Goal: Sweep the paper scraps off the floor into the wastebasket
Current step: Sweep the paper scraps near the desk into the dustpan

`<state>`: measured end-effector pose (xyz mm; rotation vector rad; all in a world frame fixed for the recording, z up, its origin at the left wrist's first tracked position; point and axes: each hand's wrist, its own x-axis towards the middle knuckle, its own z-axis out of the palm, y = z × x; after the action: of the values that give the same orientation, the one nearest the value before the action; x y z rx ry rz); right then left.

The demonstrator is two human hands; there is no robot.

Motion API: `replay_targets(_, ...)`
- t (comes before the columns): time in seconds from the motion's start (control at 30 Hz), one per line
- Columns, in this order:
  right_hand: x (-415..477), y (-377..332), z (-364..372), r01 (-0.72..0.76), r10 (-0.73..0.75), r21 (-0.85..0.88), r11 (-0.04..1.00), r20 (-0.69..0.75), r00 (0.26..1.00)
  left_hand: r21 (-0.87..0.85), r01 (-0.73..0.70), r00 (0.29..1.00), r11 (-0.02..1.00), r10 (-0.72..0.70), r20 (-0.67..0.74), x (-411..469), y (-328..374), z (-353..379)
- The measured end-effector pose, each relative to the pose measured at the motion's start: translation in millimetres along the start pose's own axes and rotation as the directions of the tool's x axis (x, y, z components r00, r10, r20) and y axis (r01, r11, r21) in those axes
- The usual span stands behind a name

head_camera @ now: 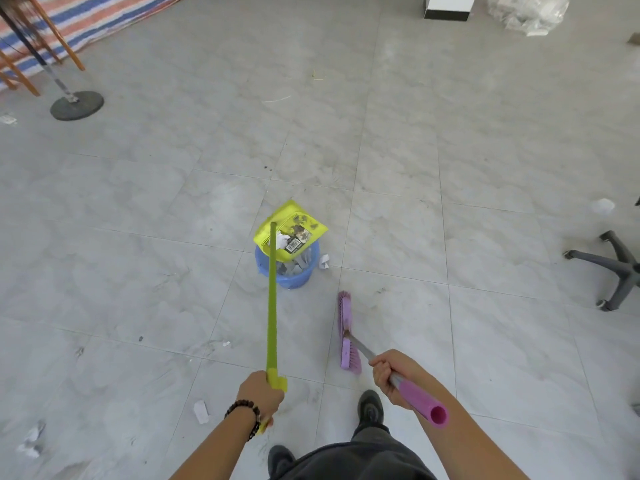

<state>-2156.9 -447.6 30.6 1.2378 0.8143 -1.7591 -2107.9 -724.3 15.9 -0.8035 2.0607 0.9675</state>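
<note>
My left hand [261,393] grips the long green handle of a yellow dustpan [291,221]. The pan is tipped over the blue wastebasket [294,277], and paper and a small carton slide from it into the basket. My right hand [389,374] grips the handle of a purple broom [346,332], whose head rests on the tiles right of the basket. One crumpled paper scrap [323,261] lies against the basket's right side. Other scraps lie near my feet at the lower left: a folded one [201,412] and a crumpled one [33,441].
A black round stand base [77,105] with a pole stands far left, beside wooden legs and a striped tarp. An office chair base [614,271] sits at the right edge. A plastic bag [528,12] and a white box are at the far top right.
</note>
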Motion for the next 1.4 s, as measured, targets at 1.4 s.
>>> replay_targets(1.4,-51.3,18.5,47.2,0.259,-0.595,-0.964,0.062,0.172,0.785,-0.458,0.028,0.992,0.889,0.032,0.123,-7.0,60.8,-40.6)
